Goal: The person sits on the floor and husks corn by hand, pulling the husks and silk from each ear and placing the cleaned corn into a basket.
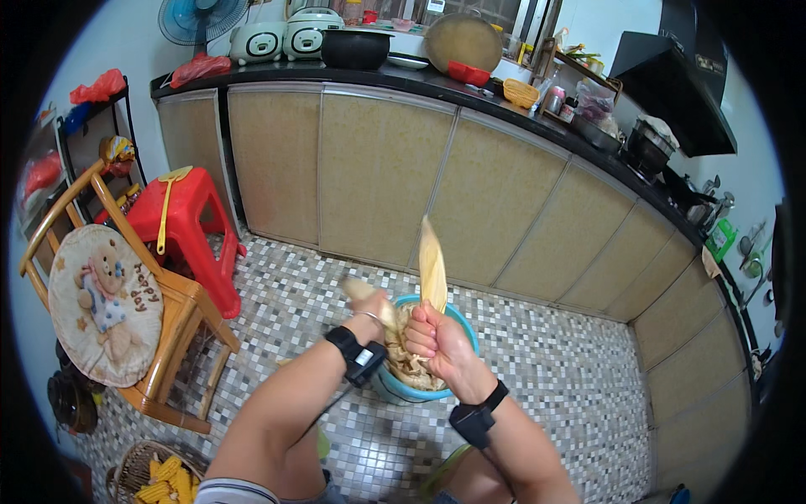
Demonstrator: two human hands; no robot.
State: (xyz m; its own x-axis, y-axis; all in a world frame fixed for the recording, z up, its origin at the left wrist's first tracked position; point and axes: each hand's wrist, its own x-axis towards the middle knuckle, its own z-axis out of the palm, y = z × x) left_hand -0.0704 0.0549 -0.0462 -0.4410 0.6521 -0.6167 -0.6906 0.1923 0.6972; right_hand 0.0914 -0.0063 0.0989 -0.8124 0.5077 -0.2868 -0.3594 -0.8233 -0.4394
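Observation:
A dry, pale yellow corn husk (432, 271) stands up from my right hand (436, 337), whose fingers are closed in a fist round its lower end. My left hand (370, 307), blurred, grips a pale, tapered piece of corn in its husk (357, 288); whether a cob is inside cannot be made out. Both hands are over a blue plastic bucket (397, 392) on the floor between my knees. Crumpled husks (412, 372) fill the bucket up to near its rim. Each of my wrists wears a black strap with a small device.
A wicker basket (126, 463) of husked yellow corn cobs (167, 480) is at lower left. Left of the bucket stand a wooden chair (179, 315) with a round cushion (107, 309) and a red plastic stool (198, 208) bearing a yellow fly swatter (165, 214). Kitchen cabinets (378, 170) curve ahead.

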